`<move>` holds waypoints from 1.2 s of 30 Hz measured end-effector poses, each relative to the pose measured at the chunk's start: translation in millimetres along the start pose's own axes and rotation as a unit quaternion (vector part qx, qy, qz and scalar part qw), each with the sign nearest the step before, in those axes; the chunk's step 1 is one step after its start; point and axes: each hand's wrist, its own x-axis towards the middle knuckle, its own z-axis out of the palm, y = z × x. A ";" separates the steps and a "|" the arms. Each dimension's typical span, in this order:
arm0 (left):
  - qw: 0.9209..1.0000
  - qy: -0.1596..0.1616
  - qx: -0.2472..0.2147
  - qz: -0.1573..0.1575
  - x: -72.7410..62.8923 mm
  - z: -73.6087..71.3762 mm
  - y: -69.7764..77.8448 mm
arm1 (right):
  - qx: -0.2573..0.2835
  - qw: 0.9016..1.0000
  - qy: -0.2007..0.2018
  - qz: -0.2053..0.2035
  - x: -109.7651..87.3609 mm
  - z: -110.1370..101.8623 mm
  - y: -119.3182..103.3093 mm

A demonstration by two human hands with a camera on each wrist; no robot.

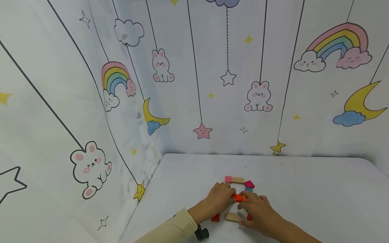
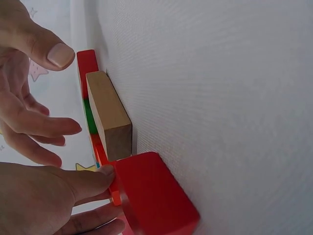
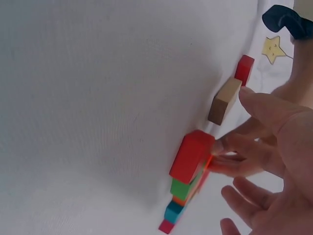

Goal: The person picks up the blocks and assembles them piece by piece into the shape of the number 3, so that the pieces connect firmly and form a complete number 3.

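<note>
Small coloured wooden blocks form a ladder-like outline on the white table. My left hand [image 1: 220, 196] reaches in from the left, its thumb and fingertips pinching an orange-red block [image 1: 238, 197] in the middle row. On the other side, my right hand [image 1: 259, 212] hovers over the right column with fingers spread and apart; nothing shows in its grasp. Closest to its thumb is a plain wood block [image 1: 232, 217] at the front. A red block [image 2: 154, 193] stands beside the left hand in the left wrist view. Green [image 3: 181, 188] and teal [image 3: 173, 211] blocks line up beyond another red block [image 3: 192, 155].
Along the far side lie a pink cube [image 1: 228, 179], a plain wood block [image 1: 238, 180] and a crimson block [image 1: 249, 184]. A black device [image 1: 202, 233] sits at the left wrist. Printed white cloth [image 1: 182, 101] hangs behind the table [image 1: 319, 202].
</note>
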 end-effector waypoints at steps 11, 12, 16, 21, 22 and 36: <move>1.000 -0.004 -0.003 0.004 0.1 -0.1 -1.0 | -0.035 0.999 0.003 0.000 5.2 8.3 -6.9; 1.000 -0.003 -0.003 0.004 0.2 -0.1 -1.0 | -0.036 0.999 0.003 0.001 5.4 8.3 -7.3; 1.000 -0.003 -0.001 0.001 0.6 -0.1 -0.9 | -0.036 0.999 0.000 -0.002 5.9 8.5 -8.0; 1.000 -0.008 -0.001 -0.003 -0.2 -0.2 -0.4 | -0.043 0.999 0.000 -0.013 5.9 11.1 -6.1; 1.000 -0.009 -0.001 -0.004 -0.4 -0.2 -0.4 | -0.044 0.999 0.002 -0.016 5.8 11.7 -5.5; 1.000 -0.008 0.009 -0.002 -0.9 0.3 0.1 | -0.052 0.998 0.018 -0.033 4.0 11.2 -4.7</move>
